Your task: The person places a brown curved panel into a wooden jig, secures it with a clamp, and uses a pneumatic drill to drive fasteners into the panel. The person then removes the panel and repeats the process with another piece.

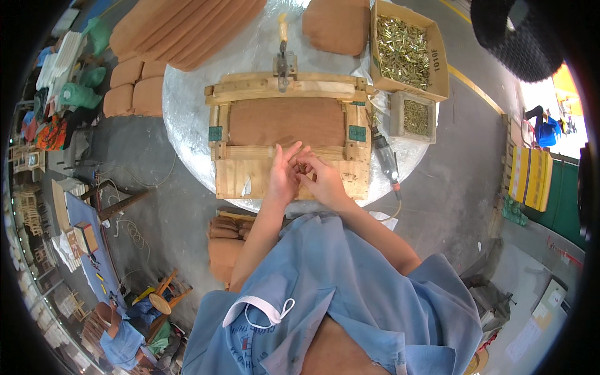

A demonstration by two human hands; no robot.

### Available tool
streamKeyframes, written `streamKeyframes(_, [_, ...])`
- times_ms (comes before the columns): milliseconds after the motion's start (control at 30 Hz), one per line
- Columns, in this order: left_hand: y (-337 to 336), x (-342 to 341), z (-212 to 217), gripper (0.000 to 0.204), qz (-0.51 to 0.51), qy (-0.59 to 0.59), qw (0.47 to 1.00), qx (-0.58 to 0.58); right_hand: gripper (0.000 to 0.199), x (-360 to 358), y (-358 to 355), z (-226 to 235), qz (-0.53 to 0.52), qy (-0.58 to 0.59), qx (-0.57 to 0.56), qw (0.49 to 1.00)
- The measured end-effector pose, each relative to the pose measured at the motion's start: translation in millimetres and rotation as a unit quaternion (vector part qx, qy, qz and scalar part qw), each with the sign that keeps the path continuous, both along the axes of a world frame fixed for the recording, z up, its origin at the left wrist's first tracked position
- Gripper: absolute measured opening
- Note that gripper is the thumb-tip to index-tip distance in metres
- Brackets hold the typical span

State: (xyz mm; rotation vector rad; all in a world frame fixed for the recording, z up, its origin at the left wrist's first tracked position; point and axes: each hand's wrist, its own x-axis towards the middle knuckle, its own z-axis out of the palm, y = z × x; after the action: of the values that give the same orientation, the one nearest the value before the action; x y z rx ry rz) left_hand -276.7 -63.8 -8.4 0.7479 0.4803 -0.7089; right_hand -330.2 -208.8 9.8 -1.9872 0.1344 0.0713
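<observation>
My left hand [285,172] is held palm up, fingers stretched, over the near rail of a wooden jig [262,152]. Close against its palm is my right hand [322,179], its fingers curled together; what they pinch, if anything, is too small to make out. Within the jig lies a flat brown panel [287,121]. A toggle clamp [285,62] with a yellowish handle stands at the jig's far side. To the right of the jig, a power screwdriver [386,159] with a cable or hose lies on the round, plastic-wrapped table [187,144].
A cardboard box [440,69] of brass-coloured metal fittings and a plastic tub [412,132] of smaller ones stand at the far right. Brown padded pieces [187,28] are stacked far left, another pile [228,250] near my left arm. A co-worker [122,340] is at lower left.
</observation>
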Motion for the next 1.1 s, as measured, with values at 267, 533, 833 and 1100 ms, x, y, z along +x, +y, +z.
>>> streamKeyframes(267, [56.1,33.2,-8.8,0.077,-0.046,-0.045,0.997,0.029,0.030,46.5,47.1,7.4,0.038,0.116,-0.024,0.992])
streamKeyframes(533, [130.0,66.1,-9.0,0.069,0.024,0.014,1.000,-0.003,0.021,101.3,107.0,-6.4,0.068,0.137,0.010,0.988])
streamKeyframes(833, [199.7,119.0,-60.4,0.039,0.167,-0.119,0.935,0.291,0.020,189.0,171.5,-59.3,-0.238,0.227,0.311,0.892])
streamKeyframes(1100, [198.4,141.6,-94.8,0.044,0.051,-0.410,0.648,0.640,0.033,241.0,200.4,-79.1,-0.275,0.222,0.250,0.902])
